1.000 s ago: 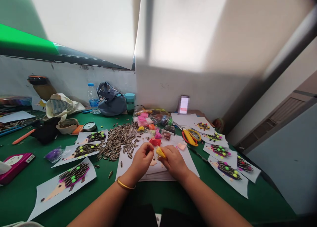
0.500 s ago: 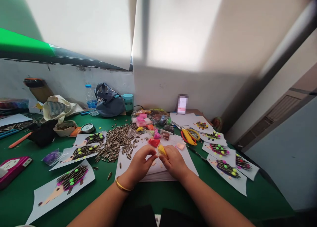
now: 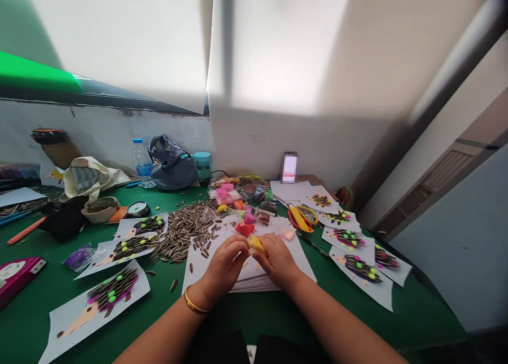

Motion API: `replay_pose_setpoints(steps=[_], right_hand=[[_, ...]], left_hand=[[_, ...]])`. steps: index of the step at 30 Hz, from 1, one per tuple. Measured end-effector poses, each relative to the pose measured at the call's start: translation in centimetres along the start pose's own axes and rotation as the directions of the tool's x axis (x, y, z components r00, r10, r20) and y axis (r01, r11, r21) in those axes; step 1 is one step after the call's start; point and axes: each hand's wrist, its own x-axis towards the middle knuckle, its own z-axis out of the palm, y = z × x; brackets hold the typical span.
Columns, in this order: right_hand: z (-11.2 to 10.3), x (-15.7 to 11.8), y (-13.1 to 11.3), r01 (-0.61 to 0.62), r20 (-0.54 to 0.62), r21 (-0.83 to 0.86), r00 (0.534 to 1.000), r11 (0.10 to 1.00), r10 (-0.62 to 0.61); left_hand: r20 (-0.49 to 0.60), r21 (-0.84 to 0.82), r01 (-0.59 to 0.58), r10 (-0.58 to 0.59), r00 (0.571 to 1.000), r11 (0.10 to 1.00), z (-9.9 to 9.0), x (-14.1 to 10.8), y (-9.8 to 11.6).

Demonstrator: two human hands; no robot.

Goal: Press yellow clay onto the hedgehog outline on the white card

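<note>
Over a stack of white paper (image 3: 293,261), both hands meet around yellow modelling clay (image 3: 256,243) in a clear plastic bag. My right hand (image 3: 278,258) has its fingers wrapped round the clay. With thumb and fingers closed, my left hand (image 3: 227,261) pinches the bag's left edge. Just beyond the fingers lies red clay (image 3: 245,228), with pink clay (image 3: 249,215) behind it. A pale peach piece of clay (image 3: 288,234) rests to the right. Sunflower seeds (image 3: 186,226) are heaped on the left, some spilling onto the paper.
Hedgehog pictures made with seeds lie on both sides, one nearby at left (image 3: 97,311) and several at right (image 3: 359,269). Yellow scissors (image 3: 301,218) and a dark pen (image 3: 313,244) sit right of the paper. Bagged clay (image 3: 226,193), a water bottle (image 3: 142,165) and a phone (image 3: 290,168) stand behind.
The left fingers have shifted slightly against the bag's edge. The yellow clay stays in the right hand, tilted a little differently. The whole view has moved slightly.
</note>
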Motion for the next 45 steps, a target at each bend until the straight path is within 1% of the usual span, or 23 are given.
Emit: replay_pose_setpoints(steps=[6,10,13,17,20,23,26,32,36,42,45], right_hand=[[0.0,0.0,-0.2,0.0,-0.03,0.029,1.0,1.0,0.001],[-0.1,0.1,-0.5,-0.008,-0.028,0.03,1.0,1.0,0.009],[-0.1,0.1,-0.6,0.015,-0.031,0.011,0.999,1.0,-0.015],[0.0,0.0,-0.6,0.043,-0.042,0.0,0.998,0.999,-0.043],[0.2,0.0,-0.5,0.045,-0.05,0.01,0.998,0.999,-0.045],[0.2,0.0,-0.2,0.036,-0.065,0.023,0.997,0.999,-0.035],[-0.1,0.0,0.1,0.03,-0.068,0.068,0.997,0.997,-0.025],[-0.6,0.0,0.7,0.012,-0.011,0.172,1.0,0.985,-0.011],[-0.5,0.1,0.8,0.025,-0.045,0.236,0.999,0.972,-0.015],[-0.5,0.2,0.6,0.012,-0.077,0.226,0.997,0.974,0.006],[-0.6,0.2,0.6,0.019,-0.066,0.217,0.998,0.976,-0.005]], left_hand=[[-0.005,0.051,0.015,-0.015,1.0,0.999,0.1,0.0,-0.3],[-0.034,0.086,-0.02,0.023,0.999,0.996,0.3,0.0,-0.3],[-0.036,0.092,-0.027,0.03,0.999,0.995,0.6,0.0,-0.1],[-0.048,0.076,-0.01,0.014,0.999,0.997,0.8,-0.2,-0.1],[-0.082,0.035,0.004,-0.001,0.997,0.999,0.7,-0.2,-0.3],[-0.092,0.011,0.005,-0.004,0.996,1.0,0.6,-0.3,-0.6],[-0.078,0.004,0.001,-0.001,0.997,1.0,0.5,-0.3,-0.8],[-0.045,0.052,-0.023,0.025,0.999,0.998,-0.1,-0.2,-0.8],[-0.016,0.105,-0.043,0.045,0.999,0.994,-0.3,-0.1,-1.1],[0.019,0.123,-0.036,0.034,0.999,0.992,-0.2,-0.1,-1.5],[0.021,0.137,-0.045,0.042,0.999,0.99,-0.3,0.0,-1.4]])
